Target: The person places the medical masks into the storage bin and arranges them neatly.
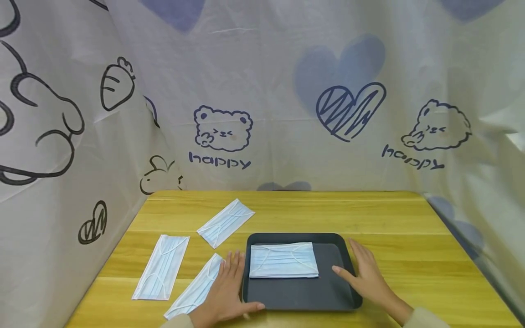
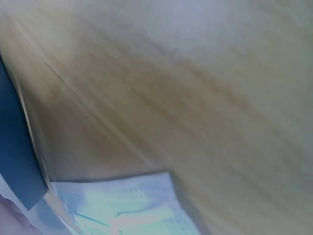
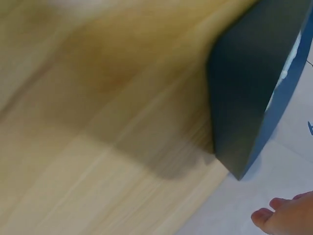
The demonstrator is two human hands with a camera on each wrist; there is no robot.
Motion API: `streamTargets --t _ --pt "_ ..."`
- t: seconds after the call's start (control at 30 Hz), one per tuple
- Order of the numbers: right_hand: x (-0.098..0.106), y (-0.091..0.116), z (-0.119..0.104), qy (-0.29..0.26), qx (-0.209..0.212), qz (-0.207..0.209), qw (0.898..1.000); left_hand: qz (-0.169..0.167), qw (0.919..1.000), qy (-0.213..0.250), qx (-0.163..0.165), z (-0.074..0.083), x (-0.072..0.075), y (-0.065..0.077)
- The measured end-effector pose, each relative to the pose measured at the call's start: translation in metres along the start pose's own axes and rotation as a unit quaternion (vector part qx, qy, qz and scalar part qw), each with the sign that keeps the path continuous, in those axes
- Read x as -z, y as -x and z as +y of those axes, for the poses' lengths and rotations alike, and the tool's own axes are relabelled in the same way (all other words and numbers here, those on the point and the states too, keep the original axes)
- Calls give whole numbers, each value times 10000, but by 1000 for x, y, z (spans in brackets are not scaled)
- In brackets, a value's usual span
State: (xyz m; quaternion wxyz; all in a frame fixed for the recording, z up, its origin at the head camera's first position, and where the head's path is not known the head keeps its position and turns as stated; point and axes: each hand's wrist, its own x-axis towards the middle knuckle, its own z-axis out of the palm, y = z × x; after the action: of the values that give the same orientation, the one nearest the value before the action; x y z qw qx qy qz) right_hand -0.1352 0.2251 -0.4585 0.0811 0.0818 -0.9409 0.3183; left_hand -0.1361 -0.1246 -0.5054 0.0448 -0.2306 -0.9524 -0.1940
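Observation:
A dark grey tray (image 1: pixel 287 295) lies on the wooden table, with a small stack of light-blue face masks (image 1: pixel 283 260) in its upper left part. Along the tray's left side is my left hand (image 1: pixel 225 288), fingers straight and pointing away, thumb out toward the front left corner. It partly covers a loose face mask (image 1: pixel 196 289). My right hand (image 1: pixel 368 277) is at the right rim, its thumb reaching over the tray and its fingers extended outside. In the right wrist view, the tray wall (image 3: pixel 244 93) stands near the fingertips (image 3: pixel 286 215). Neither hand grips anything visible.
Two more face masks lie left of the tray: one near the left table edge (image 1: pixel 161 268), another farther back (image 1: pixel 225 223). A white curtain (image 1: pixel 270 114) with blue drawings hangs behind the wooden table (image 1: pixel 414 237) and along its sides.

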Motion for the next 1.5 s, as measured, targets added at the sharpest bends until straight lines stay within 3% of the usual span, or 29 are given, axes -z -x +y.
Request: streamTargets --t 0.13,0.3,0.5,0.63,1.07,1.3,1.5 --pt "-4 7 10 434 220 33 9988 -170 9998 -59 85 1 7 -1" --pt "-6 16 19 946 434 -44 9946 198 9996 144 102 -1 11 1" --pt "-10 25 31 1828 1072 71 9773 551 9978 237 265 -5 21 4" --pt "-13 29 36 2094 1340 210 9684 648 9963 211 522 -10 28 9" --pt "-19 38 43 2081 1365 127 9684 1369 9835 350 1130 -36 40 33" --pt "-20 41 43 1983 1065 -158 9742 1392 9762 538 1571 -49 44 45" --pt "-20 41 43 1719 777 -389 9813 1399 9614 922 2183 -57 52 57"
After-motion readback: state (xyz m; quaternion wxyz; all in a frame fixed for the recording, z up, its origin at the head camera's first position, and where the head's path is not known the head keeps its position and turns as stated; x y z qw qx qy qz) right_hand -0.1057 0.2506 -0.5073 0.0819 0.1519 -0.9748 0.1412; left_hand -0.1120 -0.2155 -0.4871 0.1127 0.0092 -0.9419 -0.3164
